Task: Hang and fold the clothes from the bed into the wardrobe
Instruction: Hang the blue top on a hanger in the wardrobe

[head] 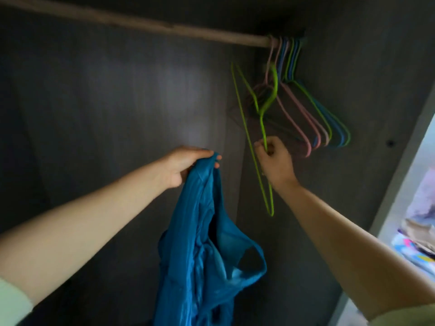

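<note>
Right hand (275,161) grips a green hanger (263,128); left hand (188,165) bunches the blue top (204,231). That hanger could snag the other hangers (317,118) at the rail's (164,27) right end.

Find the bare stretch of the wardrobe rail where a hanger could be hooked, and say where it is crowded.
The rail is bare from the picture's left edge up to the hanging hangers. Those hangers crowd its right end, against the wardrobe's side wall.
</note>
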### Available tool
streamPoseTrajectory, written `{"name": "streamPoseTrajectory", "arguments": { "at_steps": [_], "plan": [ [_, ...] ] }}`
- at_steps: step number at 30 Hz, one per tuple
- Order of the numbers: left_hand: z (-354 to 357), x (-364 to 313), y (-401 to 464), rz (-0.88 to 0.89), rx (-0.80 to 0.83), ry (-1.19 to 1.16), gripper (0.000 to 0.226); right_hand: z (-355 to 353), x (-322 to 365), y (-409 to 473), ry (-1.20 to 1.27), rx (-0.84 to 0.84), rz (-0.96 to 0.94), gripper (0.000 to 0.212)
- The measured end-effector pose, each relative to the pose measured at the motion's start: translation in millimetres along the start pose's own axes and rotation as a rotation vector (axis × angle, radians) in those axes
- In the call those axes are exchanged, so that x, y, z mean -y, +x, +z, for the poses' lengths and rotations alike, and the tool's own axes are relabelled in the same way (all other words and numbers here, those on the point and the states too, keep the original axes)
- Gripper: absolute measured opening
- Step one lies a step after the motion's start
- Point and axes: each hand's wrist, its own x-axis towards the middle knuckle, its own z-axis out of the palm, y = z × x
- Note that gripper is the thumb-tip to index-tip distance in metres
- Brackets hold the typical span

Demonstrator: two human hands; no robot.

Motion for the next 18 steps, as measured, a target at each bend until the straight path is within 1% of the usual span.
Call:
{"name": "streamPoseTrajectory", "arguments": {
  "at_steps": [1,3,6,9,11,13,15,18],
  "plan": [
    [-2,6,0,-0.051,-0.008,-0.002,0.025,1,-4,-8,0.077,0.018,0.080,0.014],
    [-3,21,-2,-0.146,-0.024,-0.001,0.031,-2,-13,-25,0.148,0.038,0.161,0.026],
    [-1,43,-13,-0.221,-0.035,-0.062,0.043,-16,-13,-61,0.261,0.030,0.191,0.039],
    [4,57,-28,-0.254,-0.073,-0.095,0.049,-40,-2,-98,0.545,0.006,0.245,0.048],
    [8,60,-37,-0.267,-0.112,-0.064,0.048,-57,10,-116,0.720,-0.035,0.287,0.055],
    [13,59,-46,-0.264,-0.113,-0.025,0.042,-70,22,-126,0.864,-0.075,0.318,0.059],
    [19,55,-57,-0.265,-0.056,0.005,0.034,-81,34,-132,0.980,-0.088,0.316,0.059],
    [25,46,-77,-0.274,0.032,0.047,0.033,-84,47,-145,1.034,-0.033,0.302,0.062]
  ]
}}
